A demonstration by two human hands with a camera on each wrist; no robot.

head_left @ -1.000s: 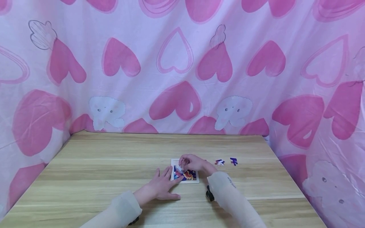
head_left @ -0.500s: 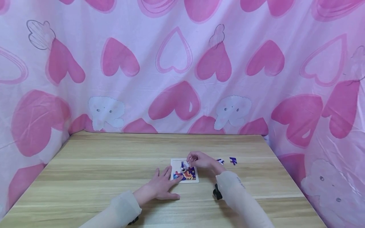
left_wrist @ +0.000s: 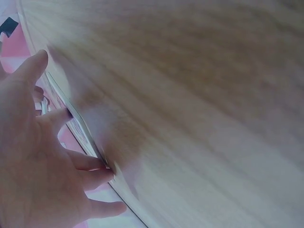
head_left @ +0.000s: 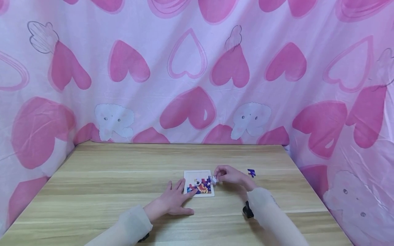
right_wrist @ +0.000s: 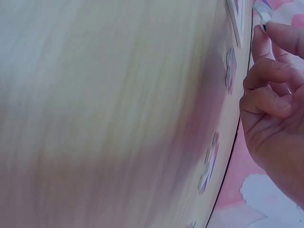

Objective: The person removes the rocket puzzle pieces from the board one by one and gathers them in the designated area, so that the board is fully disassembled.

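Observation:
A small jigsaw puzzle in a white frame tray (head_left: 188,173) lies on the table, its upper left part showing pale backing and its lower and right parts colourful pieces. My left hand (head_left: 174,201) lies spread at the tray's lower left, its index fingertip on the picture. In the left wrist view, fingers of the left hand (left_wrist: 42,156) touch the tray's edge (left_wrist: 85,130). Just off the tray's right side, my right hand (head_left: 229,174) pinches a puzzle piece (head_left: 213,179). The right wrist view shows this piece (right_wrist: 262,12) between thumb and index finger, above the table.
A loose purple puzzle piece (head_left: 251,173) lies right of the right hand. In the right wrist view, loose pieces (right_wrist: 209,164) lie in a row beyond the tray (right_wrist: 238,23). A pink heart-print curtain (head_left: 187,102) encloses the wooden table (head_left: 123,171).
My right hand has moved right, from over the tray's upper part to beyond its right side, carrying the puzzle piece. The pale upper backing now shows. My left hand has stayed in place.

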